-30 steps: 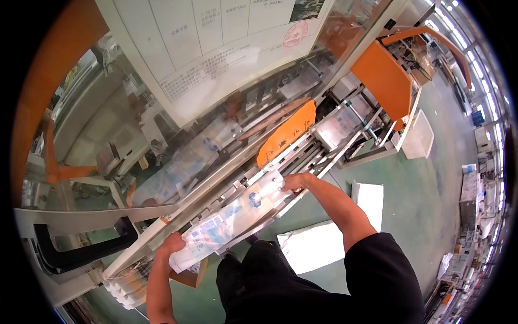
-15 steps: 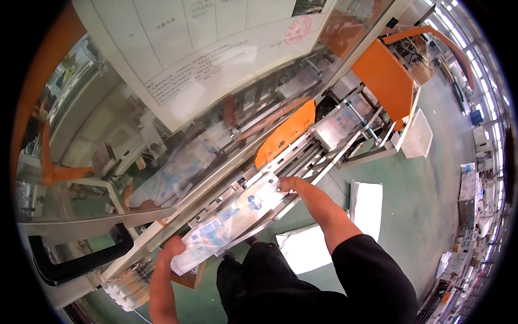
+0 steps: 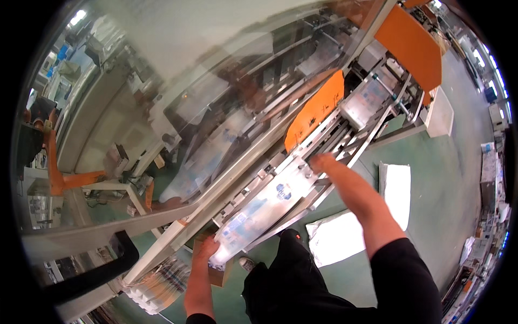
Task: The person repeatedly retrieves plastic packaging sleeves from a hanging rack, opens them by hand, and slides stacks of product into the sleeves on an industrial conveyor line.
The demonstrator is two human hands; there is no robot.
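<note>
A long stack of translucent plastic bags [image 3: 264,208] with blue print lies slantwise along the machine's narrow rail. Its near end droops slightly past the rail, and there my left hand [image 3: 206,248] has its fingers closed round the edge. At the far end two small round studs or holes show in the bags. My right hand [image 3: 322,162] is at that far corner, fingers bunched against the bags; blur hides the exact fingertips. Further along the same rail sits another printed plastic pack [image 3: 367,102].
An orange guard plate [image 3: 315,110] stands beside the rail, before a clear machine door with a black handle [image 3: 100,270]. White sacks [image 3: 337,237] lie on the green floor to the right. A cardboard box [image 3: 218,274] and bundled white-edged bags [image 3: 156,286] are below left.
The view has swung so that the machine and bags sit further right, with the far end higher. Both hands stay at the two ends of the bags.
</note>
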